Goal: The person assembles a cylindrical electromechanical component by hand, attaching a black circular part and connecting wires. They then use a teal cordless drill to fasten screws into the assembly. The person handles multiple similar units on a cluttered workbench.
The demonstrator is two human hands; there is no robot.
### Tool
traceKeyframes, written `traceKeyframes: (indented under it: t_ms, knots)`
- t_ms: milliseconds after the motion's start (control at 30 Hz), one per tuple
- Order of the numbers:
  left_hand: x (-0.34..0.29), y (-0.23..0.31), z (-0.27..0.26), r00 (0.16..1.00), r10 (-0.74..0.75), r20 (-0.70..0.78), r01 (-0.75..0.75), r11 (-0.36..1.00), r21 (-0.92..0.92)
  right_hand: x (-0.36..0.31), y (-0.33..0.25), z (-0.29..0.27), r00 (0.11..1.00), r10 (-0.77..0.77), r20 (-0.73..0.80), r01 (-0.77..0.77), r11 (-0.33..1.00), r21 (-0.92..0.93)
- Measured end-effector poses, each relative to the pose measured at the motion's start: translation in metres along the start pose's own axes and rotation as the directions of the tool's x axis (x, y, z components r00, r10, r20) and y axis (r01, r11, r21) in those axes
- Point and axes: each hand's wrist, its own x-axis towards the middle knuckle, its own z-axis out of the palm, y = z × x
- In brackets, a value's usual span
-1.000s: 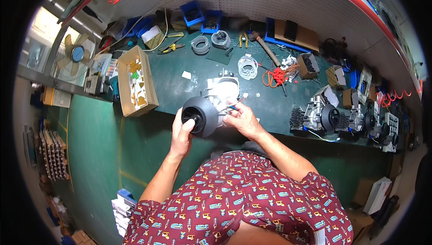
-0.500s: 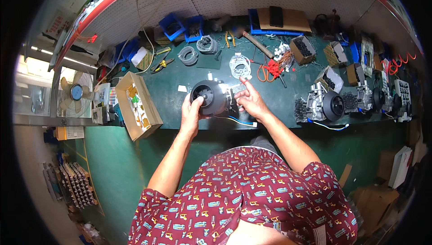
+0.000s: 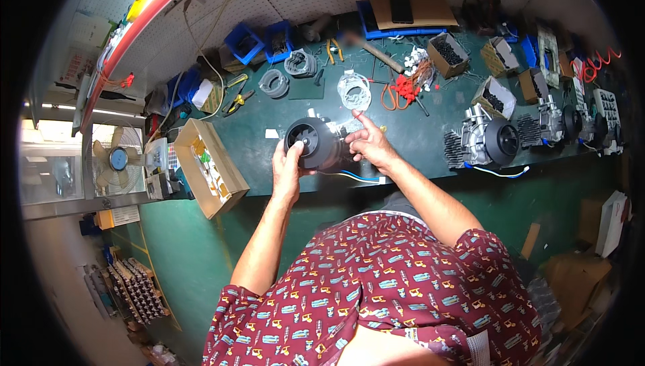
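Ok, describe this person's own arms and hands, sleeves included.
The left hand and right hand are bare, with no gloves or watch showing. The forearms are uncovered up to short maroon sleeves, which match the shirt and carry a small repeating print in light blue, yellow and white.

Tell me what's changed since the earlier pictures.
The black round fan unit has moved forward over the green workbench and turned, showing less of its silver metal body. The right hand has let go of the thin blue and white wires, which now hang loose. The left hand still grips the unit.
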Motion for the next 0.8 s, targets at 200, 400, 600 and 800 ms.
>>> traceKeyframes:
  t_ms: [200,400,600,800]
  knots:
    - [0.004,0.005,0.003,1.000,-0.027,0.007,0.027,1.000,0.011,0.000,0.005,0.000,0.999,0.029,-0.013,-0.028,0.996,0.081]
    - [0.011,-0.009,0.001,0.999,-0.044,-0.003,0.044,0.998,0.043,-0.006,0.013,0.004,0.994,0.059,-0.092,-0.064,0.997,-0.052]
    - [0.006,-0.023,-0.020,0.999,-0.018,-0.048,0.017,0.999,-0.027,-0.013,0.045,0.005,0.958,-0.272,-0.095,0.171,0.802,-0.573]
    - [0.001,-0.098,-0.051,0.977,0.214,0.011,-0.188,0.829,0.527,-0.022,0.036,0.026,0.961,-0.267,-0.068,0.109,0.595,-0.796]
